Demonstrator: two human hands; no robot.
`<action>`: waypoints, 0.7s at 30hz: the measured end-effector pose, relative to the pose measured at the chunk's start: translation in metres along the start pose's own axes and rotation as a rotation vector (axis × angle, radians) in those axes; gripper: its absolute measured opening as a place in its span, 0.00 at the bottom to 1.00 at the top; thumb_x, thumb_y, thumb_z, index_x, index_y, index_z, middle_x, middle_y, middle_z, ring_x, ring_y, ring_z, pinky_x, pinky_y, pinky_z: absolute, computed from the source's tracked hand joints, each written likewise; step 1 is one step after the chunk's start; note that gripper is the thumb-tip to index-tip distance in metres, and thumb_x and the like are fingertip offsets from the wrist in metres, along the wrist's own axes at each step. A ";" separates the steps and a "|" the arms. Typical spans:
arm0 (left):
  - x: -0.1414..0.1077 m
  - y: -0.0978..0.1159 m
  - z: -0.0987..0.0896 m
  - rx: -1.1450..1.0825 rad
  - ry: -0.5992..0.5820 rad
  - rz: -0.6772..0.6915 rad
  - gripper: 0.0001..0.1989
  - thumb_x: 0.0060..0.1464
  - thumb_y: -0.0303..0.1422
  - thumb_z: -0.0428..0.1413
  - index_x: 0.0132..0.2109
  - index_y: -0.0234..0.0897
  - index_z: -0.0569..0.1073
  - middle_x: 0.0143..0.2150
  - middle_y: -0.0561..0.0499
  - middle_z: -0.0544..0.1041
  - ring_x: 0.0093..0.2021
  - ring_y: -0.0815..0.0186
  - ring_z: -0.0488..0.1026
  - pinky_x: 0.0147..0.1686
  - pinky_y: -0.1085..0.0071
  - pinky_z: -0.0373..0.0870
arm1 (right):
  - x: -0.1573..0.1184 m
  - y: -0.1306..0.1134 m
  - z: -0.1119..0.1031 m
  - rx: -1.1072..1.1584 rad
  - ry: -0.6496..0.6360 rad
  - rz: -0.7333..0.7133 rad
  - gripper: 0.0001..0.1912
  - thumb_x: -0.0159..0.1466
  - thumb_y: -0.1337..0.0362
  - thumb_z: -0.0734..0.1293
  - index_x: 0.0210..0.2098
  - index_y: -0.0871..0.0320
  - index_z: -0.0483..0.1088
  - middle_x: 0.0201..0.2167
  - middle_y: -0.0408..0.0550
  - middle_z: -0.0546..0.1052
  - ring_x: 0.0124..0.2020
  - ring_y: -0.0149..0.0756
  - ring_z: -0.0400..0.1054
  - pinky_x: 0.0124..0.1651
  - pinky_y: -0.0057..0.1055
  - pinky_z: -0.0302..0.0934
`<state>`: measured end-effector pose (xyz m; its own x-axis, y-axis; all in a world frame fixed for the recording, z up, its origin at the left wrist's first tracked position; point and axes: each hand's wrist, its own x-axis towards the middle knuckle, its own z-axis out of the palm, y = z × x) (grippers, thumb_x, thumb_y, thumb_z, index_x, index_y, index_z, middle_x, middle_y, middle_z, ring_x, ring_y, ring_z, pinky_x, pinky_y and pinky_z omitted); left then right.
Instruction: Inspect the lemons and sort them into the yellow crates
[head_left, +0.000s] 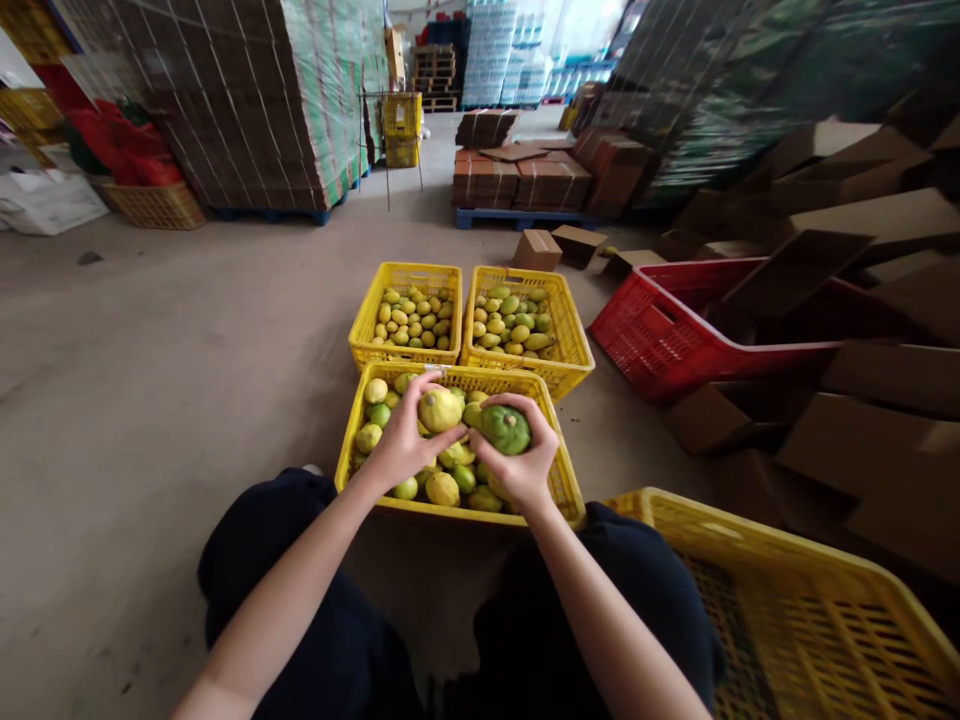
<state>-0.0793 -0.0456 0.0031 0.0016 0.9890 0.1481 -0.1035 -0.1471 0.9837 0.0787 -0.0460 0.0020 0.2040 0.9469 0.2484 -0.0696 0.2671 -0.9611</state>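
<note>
My left hand is closed round a yellow lemon-like fruit, its stem end facing me. A dark green, bumpy fruit of the same shape is gripped in my right hand. Both hands are side by side, close together, above a yellow plastic crate. Yellow and green fruits fill that crate, some of them hidden behind my hands and wrists.
Two more yellow crates with smaller fruits, a left one and a right one, stand just beyond. A large yellow crate is at my right knee. A red crate and cardboard boxes crowd the right side.
</note>
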 end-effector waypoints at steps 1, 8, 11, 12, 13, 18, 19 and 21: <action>0.002 -0.002 0.001 -0.093 0.052 -0.082 0.29 0.42 0.29 0.69 0.52 0.44 0.71 0.48 0.49 0.75 0.49 0.61 0.74 0.50 0.70 0.70 | 0.003 0.000 0.000 0.084 -0.006 0.103 0.19 0.41 0.73 0.76 0.32 0.52 0.75 0.31 0.39 0.77 0.33 0.34 0.69 0.40 0.30 0.68; 0.019 -0.006 0.000 -0.504 0.097 -0.744 0.24 0.64 0.48 0.45 0.33 0.33 0.71 0.24 0.48 0.75 0.15 0.74 0.65 0.16 0.80 0.63 | 0.023 0.008 -0.007 0.712 -0.057 0.953 0.08 0.59 0.66 0.65 0.37 0.61 0.70 0.29 0.53 0.79 0.27 0.41 0.76 0.28 0.35 0.72; 0.019 -0.007 0.001 -0.582 0.052 -0.831 0.23 0.64 0.48 0.46 0.33 0.32 0.71 0.23 0.47 0.74 0.16 0.74 0.65 0.16 0.80 0.62 | 0.022 0.013 -0.007 0.750 -0.035 1.074 0.08 0.61 0.67 0.64 0.39 0.63 0.70 0.28 0.55 0.79 0.28 0.42 0.76 0.28 0.35 0.73; 0.019 -0.007 0.002 -0.603 0.048 -0.840 0.22 0.63 0.47 0.47 0.34 0.32 0.72 0.23 0.46 0.74 0.17 0.73 0.66 0.17 0.80 0.63 | 0.021 0.015 -0.006 0.749 -0.042 1.109 0.08 0.62 0.67 0.64 0.40 0.63 0.70 0.28 0.55 0.79 0.27 0.42 0.76 0.27 0.35 0.73; 0.019 -0.008 0.002 -0.619 0.056 -0.839 0.21 0.63 0.46 0.48 0.35 0.32 0.72 0.24 0.46 0.74 0.18 0.72 0.67 0.18 0.79 0.65 | 0.020 0.016 -0.005 0.744 -0.049 1.126 0.07 0.62 0.67 0.64 0.40 0.62 0.69 0.28 0.54 0.79 0.27 0.41 0.76 0.26 0.34 0.73; 0.021 -0.009 0.005 -0.692 0.238 -0.798 0.14 0.62 0.42 0.51 0.39 0.34 0.72 0.27 0.49 0.74 0.24 0.69 0.71 0.24 0.76 0.69 | 0.018 0.015 -0.001 0.650 0.003 0.999 0.02 0.62 0.65 0.67 0.35 0.56 0.69 0.24 0.45 0.78 0.22 0.38 0.75 0.18 0.28 0.67; 0.022 -0.009 0.005 -0.712 0.267 -0.783 0.13 0.61 0.41 0.52 0.39 0.35 0.72 0.27 0.50 0.74 0.25 0.69 0.71 0.25 0.76 0.70 | 0.018 0.014 -0.001 0.634 0.017 0.973 0.03 0.62 0.64 0.67 0.35 0.55 0.69 0.24 0.45 0.78 0.21 0.38 0.74 0.17 0.28 0.66; 0.022 -0.009 0.003 -0.744 0.274 -0.735 0.10 0.60 0.39 0.55 0.39 0.36 0.73 0.29 0.52 0.74 0.26 0.70 0.72 0.27 0.75 0.71 | 0.019 0.013 0.000 0.637 0.017 0.930 0.04 0.62 0.63 0.67 0.35 0.56 0.70 0.25 0.44 0.79 0.20 0.37 0.74 0.17 0.29 0.66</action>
<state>-0.0750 -0.0226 -0.0022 0.0970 0.8147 -0.5717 -0.7464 0.4395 0.4997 0.0821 -0.0246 -0.0053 -0.1740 0.8241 -0.5390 -0.6860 -0.4941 -0.5340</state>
